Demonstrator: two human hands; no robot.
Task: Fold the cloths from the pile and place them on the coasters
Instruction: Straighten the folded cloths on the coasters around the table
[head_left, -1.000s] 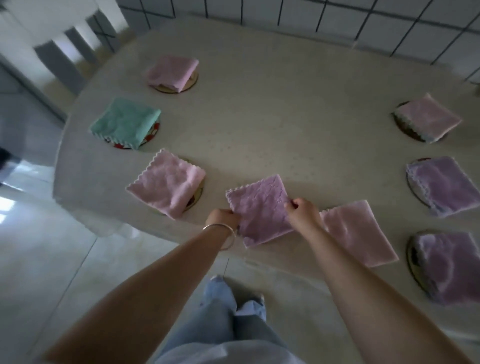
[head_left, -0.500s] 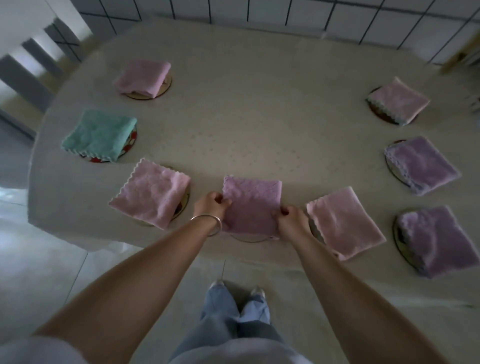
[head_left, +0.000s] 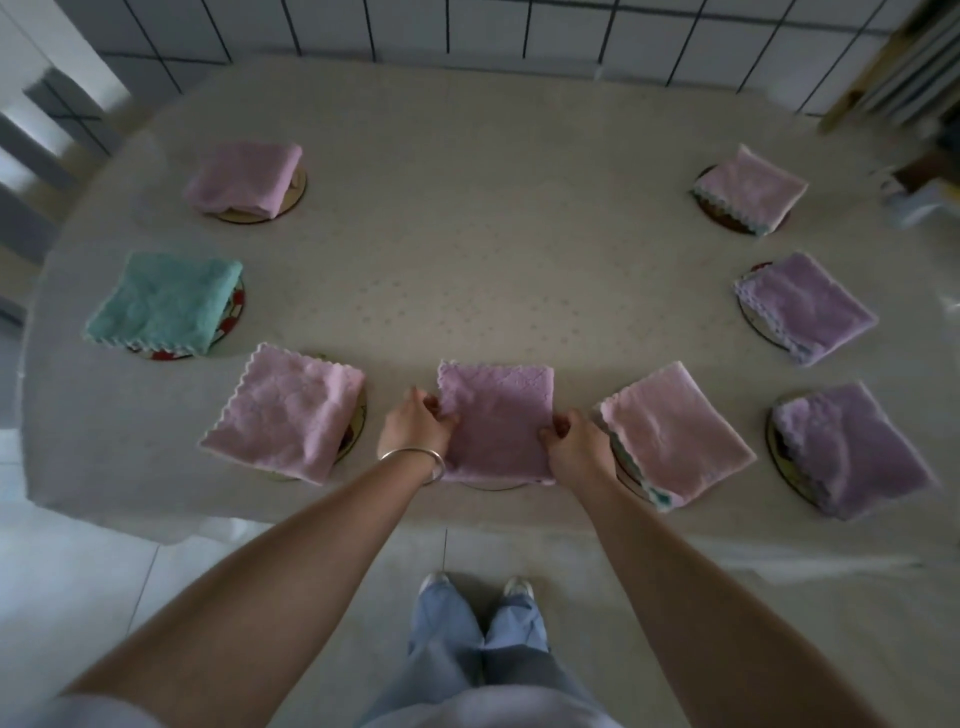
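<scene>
Both hands, left hand (head_left: 415, 423) and right hand (head_left: 574, 441), pinch a folded mauve fleece cloth (head_left: 496, 421) at six o'clock; careless release could shift it off its barely visible coaster (head_left: 493, 487).

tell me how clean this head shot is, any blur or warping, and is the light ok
Head view: dim, flat light; wide-angle warping bows the table edges; corners smear, blurring the far-right purple cloth; the centre cloth, left hand and right hand stay fairly sharp.

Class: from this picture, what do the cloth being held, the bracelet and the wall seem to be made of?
Cloth: soft fleecy fabric, probably microfibre; quilted nap, scalloped edge.
Bracelet: likely metal; thin, silvery, shiny.
Wall: probably glazed tile; pale squares, dark joints.
</scene>
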